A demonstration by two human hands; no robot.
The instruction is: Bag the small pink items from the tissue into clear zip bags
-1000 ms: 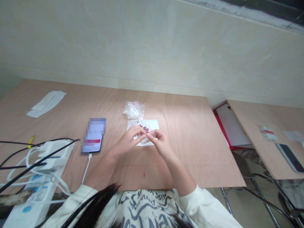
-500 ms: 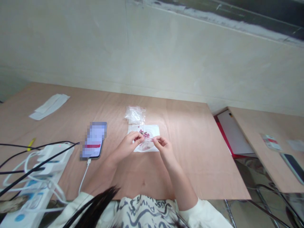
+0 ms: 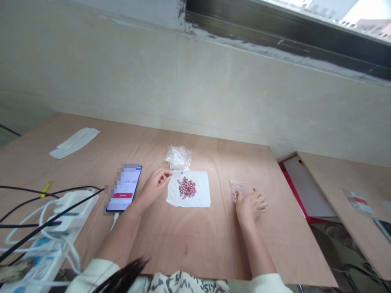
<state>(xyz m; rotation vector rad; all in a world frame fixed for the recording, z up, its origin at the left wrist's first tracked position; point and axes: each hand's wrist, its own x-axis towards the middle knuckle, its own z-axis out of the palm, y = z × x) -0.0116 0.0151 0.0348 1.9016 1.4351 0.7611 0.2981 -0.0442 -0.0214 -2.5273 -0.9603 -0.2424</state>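
Pink beads [image 3: 187, 187] lay heaped on a white sheet [image 3: 174, 200], a crumpled clear bag [image 3: 178, 158] just beyond
Left hand [image 3: 154, 188] lay open and empty beside the sheet; right hand [image 3: 251, 206] rested on the plywood table [image 3: 214, 248], touching a small clear plastic bag [image 3: 237, 190], grip unclear. Beads judged light, slick and apt to roll, best pinched singly between fingertips; bag judged soft and flimsy, best taken by its edge
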